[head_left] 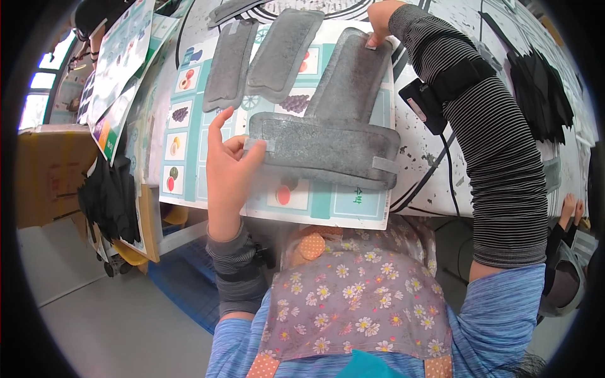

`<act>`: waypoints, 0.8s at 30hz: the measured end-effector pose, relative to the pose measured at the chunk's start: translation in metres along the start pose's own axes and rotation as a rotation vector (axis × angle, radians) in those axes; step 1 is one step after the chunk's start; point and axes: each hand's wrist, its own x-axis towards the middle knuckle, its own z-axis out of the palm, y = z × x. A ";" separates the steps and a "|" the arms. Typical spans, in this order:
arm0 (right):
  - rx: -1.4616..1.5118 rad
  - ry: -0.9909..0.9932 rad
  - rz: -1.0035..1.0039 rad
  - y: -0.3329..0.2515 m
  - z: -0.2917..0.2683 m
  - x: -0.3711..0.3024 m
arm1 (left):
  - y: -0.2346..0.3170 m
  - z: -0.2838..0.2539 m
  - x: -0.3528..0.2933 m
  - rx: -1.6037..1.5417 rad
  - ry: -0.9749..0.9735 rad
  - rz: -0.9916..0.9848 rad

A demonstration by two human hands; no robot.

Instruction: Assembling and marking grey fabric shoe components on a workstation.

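Observation:
A grey, quilted-looking fabric pad [324, 148] lies crosswise on a board printed with fruit pictures [340, 217]. My left hand [230, 173] pinches its left end, the thumb on a small pale tab and the index finger raised. Another pale tab shows near this pad's right end. Running away from me, a second grey pad [350, 79] has its near end meeting the crosswise pad. At its far end my right hand [381, 25] grips a small pale tab with thumb and fingers, partly hidden by the striped sleeve. Two more pads, a left one [230, 69] and a middle one [287, 53], lie alongside.
Another grey pad [234, 9] lies at the far edge. Black fabric strips are piled on the right [539, 94] and hang at the left [110, 201]. A cable [450, 170] trails from the box on my right arm. A cardboard box [50, 176] stands left; another person's hands [572, 208] show far right.

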 end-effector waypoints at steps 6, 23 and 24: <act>0.014 -0.050 -0.001 -0.005 -0.010 -0.018 | 0.003 0.005 -0.009 0.217 0.032 0.083; -0.278 0.018 0.079 -0.015 0.008 0.053 | 0.013 -0.007 -0.121 0.416 0.010 1.002; -0.192 -0.008 0.119 -0.007 0.008 0.054 | 0.011 -0.017 -0.126 0.409 0.015 1.007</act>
